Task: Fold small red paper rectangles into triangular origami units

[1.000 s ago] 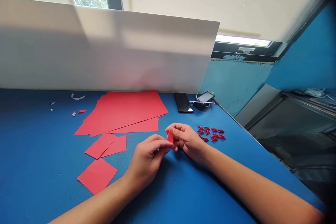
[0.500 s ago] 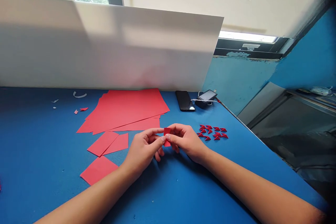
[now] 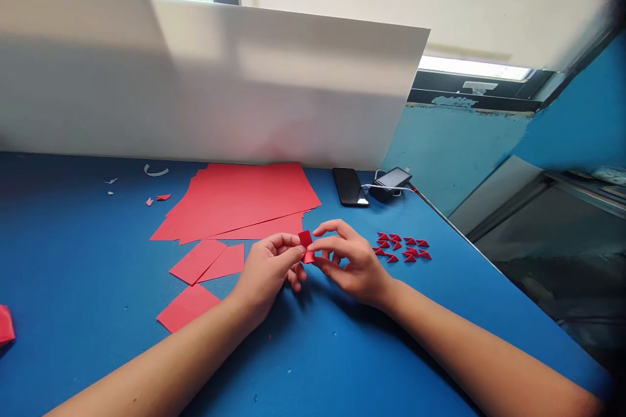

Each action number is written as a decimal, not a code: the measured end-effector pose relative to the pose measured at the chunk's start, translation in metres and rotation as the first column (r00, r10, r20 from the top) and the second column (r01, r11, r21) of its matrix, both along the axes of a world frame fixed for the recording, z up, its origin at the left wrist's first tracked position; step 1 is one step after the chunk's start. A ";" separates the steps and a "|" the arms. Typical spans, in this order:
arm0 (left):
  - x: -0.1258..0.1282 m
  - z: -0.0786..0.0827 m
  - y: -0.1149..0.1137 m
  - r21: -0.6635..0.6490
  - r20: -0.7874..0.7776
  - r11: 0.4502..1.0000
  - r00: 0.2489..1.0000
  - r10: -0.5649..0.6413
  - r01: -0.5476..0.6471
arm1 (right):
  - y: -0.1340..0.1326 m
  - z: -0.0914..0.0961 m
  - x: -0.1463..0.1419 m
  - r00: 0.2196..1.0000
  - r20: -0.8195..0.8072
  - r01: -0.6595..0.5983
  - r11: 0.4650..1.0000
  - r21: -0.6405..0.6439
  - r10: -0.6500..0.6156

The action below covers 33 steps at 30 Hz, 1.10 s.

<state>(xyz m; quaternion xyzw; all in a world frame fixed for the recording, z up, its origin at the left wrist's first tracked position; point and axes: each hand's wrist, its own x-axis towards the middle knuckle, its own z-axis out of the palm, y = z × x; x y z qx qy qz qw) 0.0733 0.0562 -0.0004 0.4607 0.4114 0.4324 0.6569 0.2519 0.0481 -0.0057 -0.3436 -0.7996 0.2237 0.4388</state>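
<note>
Red paper (image 3: 305, 238) pinched in L grip (image 3: 267, 268), R grip (image 3: 356, 262) adj.

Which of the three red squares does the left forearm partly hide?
The lowest square, nearest the person; the other two squares overlap, clear of the forearm.

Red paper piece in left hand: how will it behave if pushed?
Probably light: the left hand pinches the red paper piece. Likely springy, since its shading suggests a fold. Unlikely to roll, given its flat faces.
</note>
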 end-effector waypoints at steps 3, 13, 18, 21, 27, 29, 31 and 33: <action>-0.001 -0.002 0.001 -0.005 0.034 1.000 0.999 -0.014 0.015 | 0.002 0.000 0.001 0.998 0.056 -0.009 0.993 0.114 0.003; -0.002 -0.001 0.002 0.042 0.049 0.998 0.998 -0.047 0.045 | -0.007 0.003 -0.005 0.994 -0.092 0.045 0.989 -0.139 -0.058; -0.003 -0.002 0.003 0.062 0.026 0.995 0.996 -0.082 0.080 | -0.008 0.003 -0.011 0.983 -0.121 0.097 0.945 -0.312 -0.141; -0.002 -0.003 0.003 0.050 0.040 0.995 0.995 -0.091 0.089 | -0.008 0.002 -0.010 0.997 -0.028 0.065 0.979 -0.192 -0.072; -0.001 -0.001 0.002 0.002 0.064 0.998 0.996 -0.065 0.065 | -0.010 0.002 -0.004 0.998 0.048 0.036 0.999 0.039 -0.037; -0.001 -0.001 0.002 -0.005 0.072 0.998 0.996 -0.057 0.057 | -0.009 0.001 -0.002 0.988 0.146 0.030 0.993 0.117 -0.047; -0.001 0.000 0.002 -0.011 0.073 0.998 0.995 -0.061 0.062 | -0.007 0.000 -0.001 0.972 0.225 0.020 0.983 0.184 -0.062; -0.001 0.000 0.002 -0.011 0.068 0.997 0.995 -0.070 0.071 | -0.006 -0.001 0.000 0.971 0.230 0.018 0.980 0.201 -0.065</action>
